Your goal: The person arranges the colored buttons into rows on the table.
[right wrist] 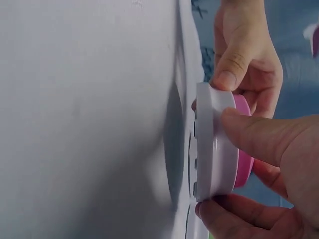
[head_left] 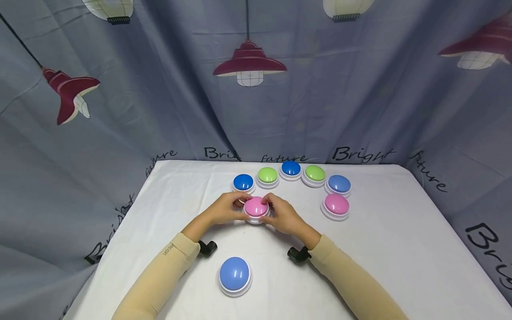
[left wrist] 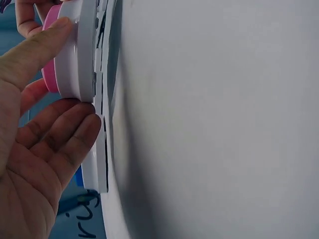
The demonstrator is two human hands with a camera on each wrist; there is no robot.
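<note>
A pink push button (head_left: 256, 207) with a white round base is held between both hands near the table's middle. My left hand (head_left: 224, 209) grips its left side, the thumb against the white base (left wrist: 75, 55). From the right, my right hand (head_left: 283, 215) pinches the same button, with its thumb on the base (right wrist: 214, 144). Small feet show under the base in the right wrist view, and the button looks slightly raised off the cloth. Just behind it sits a dark blue button (head_left: 243, 182), and nearer me lies a light blue button (head_left: 234, 274).
Behind the hands, a green button (head_left: 267, 176), a dark blue button (head_left: 290, 169), another green button (head_left: 314, 174), a light blue button (head_left: 339, 184) and a second pink button (head_left: 336, 205) form an arc. A white cloth (head_left: 384, 249) covers the table; a grey curtain (head_left: 304, 111) hangs behind.
</note>
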